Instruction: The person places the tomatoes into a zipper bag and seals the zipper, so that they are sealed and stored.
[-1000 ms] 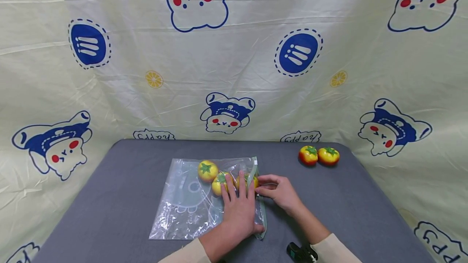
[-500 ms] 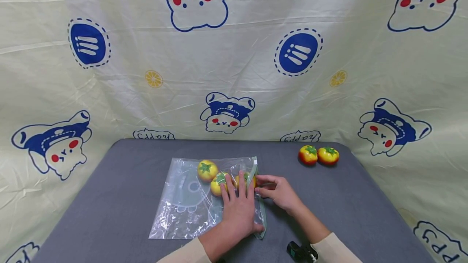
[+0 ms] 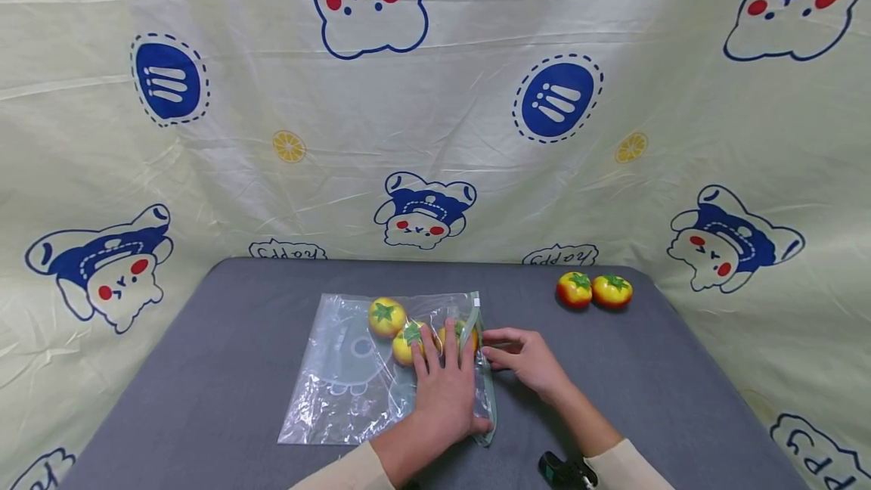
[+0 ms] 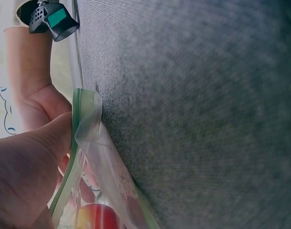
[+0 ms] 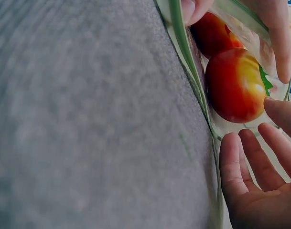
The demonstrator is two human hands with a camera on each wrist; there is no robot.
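A clear zip bag (image 3: 333,407) lies flat on the table, its green-edged mouth to the right. Inside are three yellow-red persimmons: one at the back (image 3: 386,318), one in the middle (image 3: 405,348) and one just within the mouth (image 5: 233,88). My left hand (image 3: 444,395) rests over the bag, fingers straight and spread, its thumb by the zip edge (image 4: 74,143). The bag's mouth gapes in both wrist views. At that mouth, my right hand (image 3: 527,360) holds nothing; its loose fingers (image 5: 233,164) are close beside the nearest persimmon.
Two more persimmons, one on the left (image 3: 574,290) and one on the right (image 3: 612,292), sit together at the table's back right. Grey cloth covers the table (image 3: 224,369). A patterned curtain (image 3: 435,97) hangs behind it.
The persimmon at the mouth has shifted slightly left, farther into the bag. My right hand has let go of it and drawn back a little to the right. My left hand stays put.
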